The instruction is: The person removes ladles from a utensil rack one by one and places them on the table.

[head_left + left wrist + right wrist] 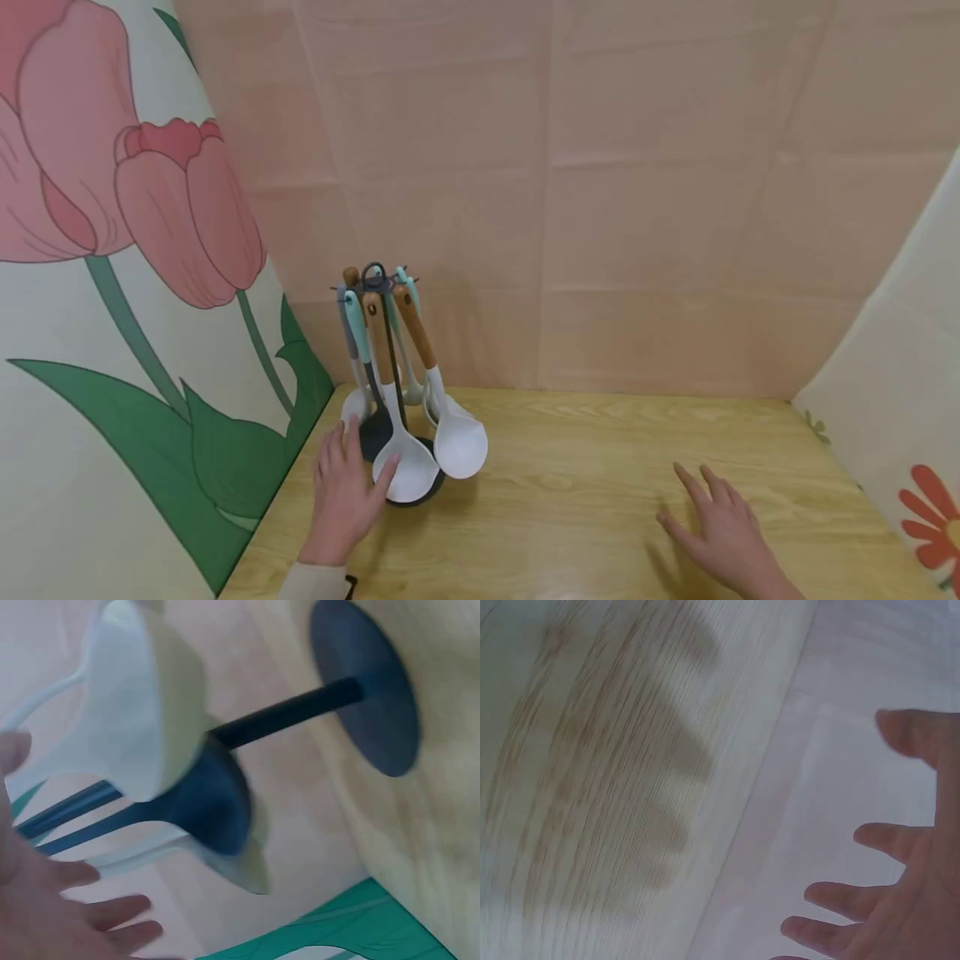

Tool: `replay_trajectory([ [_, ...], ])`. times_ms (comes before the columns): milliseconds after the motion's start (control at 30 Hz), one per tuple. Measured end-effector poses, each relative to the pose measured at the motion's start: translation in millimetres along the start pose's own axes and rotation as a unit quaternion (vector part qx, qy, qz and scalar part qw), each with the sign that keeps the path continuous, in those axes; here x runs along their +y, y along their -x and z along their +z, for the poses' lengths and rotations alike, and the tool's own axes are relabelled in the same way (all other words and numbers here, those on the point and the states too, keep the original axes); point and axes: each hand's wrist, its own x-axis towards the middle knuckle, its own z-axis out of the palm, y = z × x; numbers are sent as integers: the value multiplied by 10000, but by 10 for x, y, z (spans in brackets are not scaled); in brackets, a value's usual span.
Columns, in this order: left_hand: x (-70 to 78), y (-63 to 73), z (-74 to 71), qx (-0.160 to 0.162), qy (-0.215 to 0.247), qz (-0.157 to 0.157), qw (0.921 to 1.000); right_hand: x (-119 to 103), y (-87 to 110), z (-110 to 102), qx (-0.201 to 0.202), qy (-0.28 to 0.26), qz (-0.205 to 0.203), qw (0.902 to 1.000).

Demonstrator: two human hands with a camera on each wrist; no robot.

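A rotating-style utensil stand with a black round base (367, 690) and a black pole (289, 714) stands on the table's left side. From its top hang several kitchen utensils. In front is a white ladle (408, 477) with a wooden handle; to its right hangs another white ladle (461, 446). A black-headed utensil (376, 433) with a turquoise handle end hangs behind. My left hand (343, 500) is spread beside these heads, its thumb overlapping the front ladle in the head view; contact cannot be told. Over the table at right, my right hand (723, 531) holds nothing, fingers apart.
The light wood table (570, 483) meets a pinkish cloth backdrop (600, 208) at its back edge. A tulip-printed panel (187, 217) borders the left side. On the right is a pale panel (892, 350) with a red flower.
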Motion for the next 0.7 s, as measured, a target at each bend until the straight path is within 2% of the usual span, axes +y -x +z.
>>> replay_trajectory([
  [67, 58, -36, -61, 664, 352, 396, 9964, -43, -11, 24, 130, -59, -62, 9999],
  [133, 154, -102, -162, 1222, 664, 738, 9875, -106, -35, 39, 241, -145, -153, 9995],
  [200, 282, -200, -290, 1622, 847, 960, 9784, -183, -68, 51, 341, -245, -248, 9988],
  [267, 431, -334, -444, 1893, 954, 1092, 9712, -268, -117, 49, 285, -313, -262, 9988],
  [400, 722, -658, -746, 2220, 947, 1241, 9625, -466, -199, 69, -178, -525, -67, 9984],
  [533, 952, -975, -1029, 2456, 848, 1231, 9578, -699, -239, 137, -628, -823, 146, 9945],
  [600, 1034, -1120, -1154, 2527, 783, 1160, 9574, -811, -256, 180, -668, -887, 167, 9937],
  [700, 1125, -1312, -1312, 2432, 641, 947, 9632, -967, -274, 234, -577, -917, 90, 9941],
])
